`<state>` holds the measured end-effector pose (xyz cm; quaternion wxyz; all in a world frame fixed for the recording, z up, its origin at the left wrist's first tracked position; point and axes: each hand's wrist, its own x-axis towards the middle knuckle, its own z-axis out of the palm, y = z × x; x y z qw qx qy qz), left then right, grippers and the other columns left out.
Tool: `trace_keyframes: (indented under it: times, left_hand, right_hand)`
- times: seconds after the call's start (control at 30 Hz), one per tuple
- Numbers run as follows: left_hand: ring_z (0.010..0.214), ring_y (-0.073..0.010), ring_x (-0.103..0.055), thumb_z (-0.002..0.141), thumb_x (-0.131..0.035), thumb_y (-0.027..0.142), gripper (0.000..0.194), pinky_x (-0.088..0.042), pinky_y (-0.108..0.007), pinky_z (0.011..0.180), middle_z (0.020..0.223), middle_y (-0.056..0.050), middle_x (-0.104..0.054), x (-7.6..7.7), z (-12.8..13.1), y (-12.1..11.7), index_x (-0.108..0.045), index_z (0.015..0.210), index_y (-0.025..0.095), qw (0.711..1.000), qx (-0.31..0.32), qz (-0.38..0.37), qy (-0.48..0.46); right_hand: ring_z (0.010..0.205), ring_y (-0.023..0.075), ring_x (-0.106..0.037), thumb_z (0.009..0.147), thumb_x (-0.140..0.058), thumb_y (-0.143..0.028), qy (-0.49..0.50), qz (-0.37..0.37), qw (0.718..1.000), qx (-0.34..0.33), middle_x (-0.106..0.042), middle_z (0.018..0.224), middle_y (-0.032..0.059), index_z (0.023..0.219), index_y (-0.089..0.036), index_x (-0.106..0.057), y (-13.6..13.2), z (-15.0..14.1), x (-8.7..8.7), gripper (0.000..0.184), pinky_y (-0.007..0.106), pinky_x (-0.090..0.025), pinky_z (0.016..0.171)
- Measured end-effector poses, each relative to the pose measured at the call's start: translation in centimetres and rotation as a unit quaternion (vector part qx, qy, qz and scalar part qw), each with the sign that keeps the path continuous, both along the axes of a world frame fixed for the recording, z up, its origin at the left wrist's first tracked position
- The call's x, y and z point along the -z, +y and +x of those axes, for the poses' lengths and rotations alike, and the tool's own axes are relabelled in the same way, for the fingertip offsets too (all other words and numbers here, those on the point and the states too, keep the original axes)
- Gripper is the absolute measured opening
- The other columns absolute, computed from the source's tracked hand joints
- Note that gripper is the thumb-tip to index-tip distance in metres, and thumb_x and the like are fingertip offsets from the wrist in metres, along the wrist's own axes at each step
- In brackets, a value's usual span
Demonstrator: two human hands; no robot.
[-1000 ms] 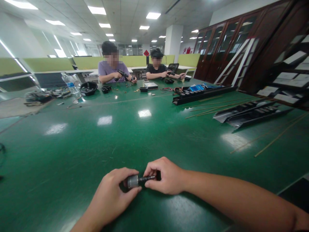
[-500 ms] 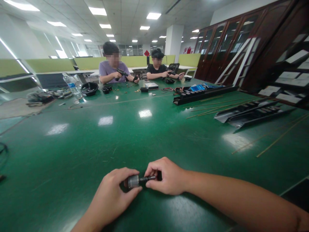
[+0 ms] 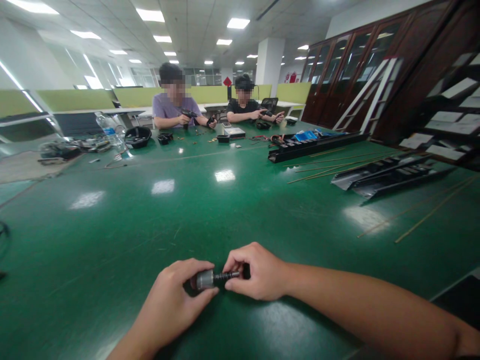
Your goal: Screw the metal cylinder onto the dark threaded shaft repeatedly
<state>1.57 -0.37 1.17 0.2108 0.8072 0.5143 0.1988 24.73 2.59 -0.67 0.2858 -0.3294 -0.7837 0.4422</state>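
Observation:
My left hand (image 3: 180,295) is closed around a grey metal cylinder (image 3: 205,280), thumb below and fingers above. It looks like a small motor lying on its side, low over the green table. From its right end sticks out a dark ridged shaft (image 3: 224,276) with a paler tip. The thumb and fingers of my right hand (image 3: 257,272) are closed about that shaft near its tip. A dark spot shows within the curl of the right fingers; I cannot tell what it is.
Across the green table (image 3: 187,210) sit two people, one holding a power drill (image 3: 187,114). Black metal channels (image 3: 360,180) and thin rods (image 3: 431,212) lie on the right. A water bottle (image 3: 110,132) and a black bowl-like container (image 3: 137,136) stand at the far left.
My hands and the part between them are almost still, only slightly shifted left in view. Across the table, the drill has tipped lower in the person's hand.

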Motion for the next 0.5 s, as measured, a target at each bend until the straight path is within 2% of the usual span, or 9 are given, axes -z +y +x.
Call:
trace_keyframes:
  times: [0.5]
  left_hand:
    - [0.088,-0.0197,-0.067,0.08,-0.071,0.034,0.025,-0.051,-0.031,0.08,0.097,0.0,-0.072,-0.12,-0.13,0.03,-0.069,0.105,0.028,1.0,-0.002,-0.002,-0.003]
  right_hand:
    - [0.058,0.0111,-0.059,0.076,-0.07,-0.026,0.005,-0.001,1.0,0.008,-0.066,0.069,0.0007,0.086,-0.015,-0.067,-0.04,0.08,0.19,0.016,0.021,-0.047,0.057]
